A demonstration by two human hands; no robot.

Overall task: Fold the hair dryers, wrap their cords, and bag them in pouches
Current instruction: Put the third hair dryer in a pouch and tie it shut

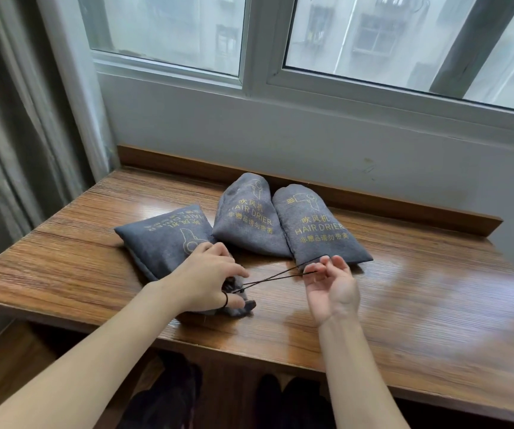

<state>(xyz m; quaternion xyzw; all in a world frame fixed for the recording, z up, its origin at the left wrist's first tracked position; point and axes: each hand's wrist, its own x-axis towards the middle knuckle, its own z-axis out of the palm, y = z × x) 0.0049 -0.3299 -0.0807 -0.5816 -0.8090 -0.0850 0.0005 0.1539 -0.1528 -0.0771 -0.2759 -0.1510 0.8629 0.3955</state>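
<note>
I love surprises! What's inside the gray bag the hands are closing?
Its inside can't be seen. The left hand grips the bunched mouth of the nearest pouch while the right hand pulls its drawstring. The pouch looks stuffed.

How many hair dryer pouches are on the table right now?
3. One pouch lies nearest, its mouth under the left hand; a middle pouch and a right pouch lie side by side near the wall. None seems hidden.

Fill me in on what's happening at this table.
A person is closing the nearest grey pouch on the wooden table. The left hand grips its gathered mouth while the right hand pinches the black drawstring and draws it taut. Two more filled pouches lie behind, side by side.
</note>
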